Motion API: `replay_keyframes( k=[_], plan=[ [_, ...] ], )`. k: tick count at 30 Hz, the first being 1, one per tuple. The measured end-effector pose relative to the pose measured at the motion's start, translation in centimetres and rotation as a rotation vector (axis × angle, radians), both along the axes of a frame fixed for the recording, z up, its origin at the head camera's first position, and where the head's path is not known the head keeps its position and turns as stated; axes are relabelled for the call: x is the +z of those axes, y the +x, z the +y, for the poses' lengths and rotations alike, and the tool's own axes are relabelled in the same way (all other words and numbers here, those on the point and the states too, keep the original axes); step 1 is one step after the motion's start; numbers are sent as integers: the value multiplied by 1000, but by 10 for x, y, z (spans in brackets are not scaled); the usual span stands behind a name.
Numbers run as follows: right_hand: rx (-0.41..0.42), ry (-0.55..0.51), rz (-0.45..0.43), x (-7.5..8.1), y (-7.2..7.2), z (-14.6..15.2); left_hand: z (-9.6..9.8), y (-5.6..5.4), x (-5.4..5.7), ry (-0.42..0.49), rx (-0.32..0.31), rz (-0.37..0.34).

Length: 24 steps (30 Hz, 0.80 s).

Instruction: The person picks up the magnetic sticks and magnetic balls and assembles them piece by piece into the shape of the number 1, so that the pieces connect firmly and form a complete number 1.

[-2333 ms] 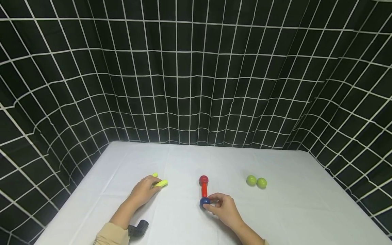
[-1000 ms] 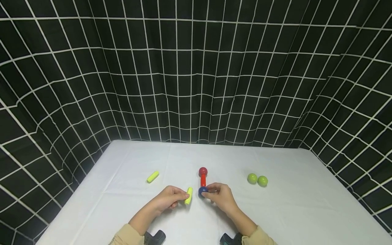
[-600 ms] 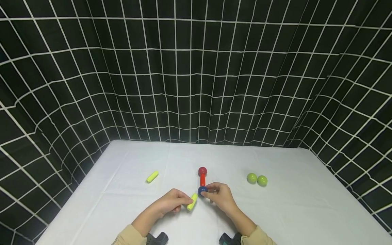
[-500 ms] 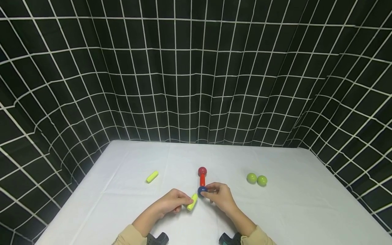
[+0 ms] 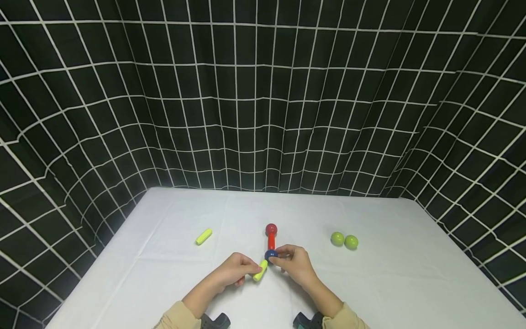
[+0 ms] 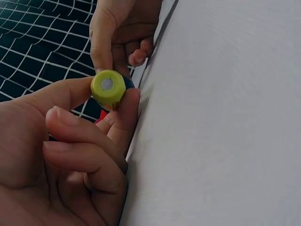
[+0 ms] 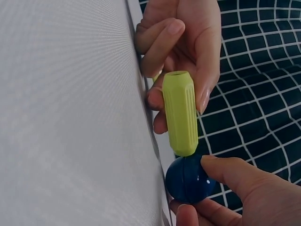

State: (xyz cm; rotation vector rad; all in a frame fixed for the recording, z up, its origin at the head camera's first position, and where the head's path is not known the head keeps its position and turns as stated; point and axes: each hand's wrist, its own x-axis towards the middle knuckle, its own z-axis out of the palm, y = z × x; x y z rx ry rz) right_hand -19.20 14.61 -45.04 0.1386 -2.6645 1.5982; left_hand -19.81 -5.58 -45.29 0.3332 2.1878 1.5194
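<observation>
My left hand (image 5: pixel 236 268) pinches a yellow-green ribbed rod (image 7: pixel 180 113) between thumb and fingers; its near end shows a grey disc in the left wrist view. The rod's far end meets a blue ball (image 7: pixel 188 180), which my right hand (image 5: pixel 297 264) holds between thumb and fingers. From the blue ball a red rod (image 5: pixel 271 241) runs away from me to a red ball (image 5: pixel 271 229), the three forming a line on the white cloth.
A second yellow-green rod (image 5: pixel 203 236) lies on the left of the white-covered table (image 5: pixel 370 283). Two green balls (image 5: pixel 337 238) sit side by side on the right. A black curtain with a white grid (image 5: pixel 255 114) surrounds the table's back and sides.
My left hand has picked up one yellow-green rod from the left and carried it right, against the blue ball. The ball-and-rod piece has shifted slightly away from me, still in my right hand.
</observation>
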Motion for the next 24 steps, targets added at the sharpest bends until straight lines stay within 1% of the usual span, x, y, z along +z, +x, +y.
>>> replay_keyframes(
  k=[5, 12, 24],
  plan=[
    [6, -4, 4, 0, 0, -1, 2, 1, 0, -15, 18, 15],
    [7, 1, 9, 0, 0, -1, 4, 1, 0, -15, 22, 21],
    [3, -3, -5, 3, 1, 0, 7, 2, 1, -11, 30, 12]
  ],
)
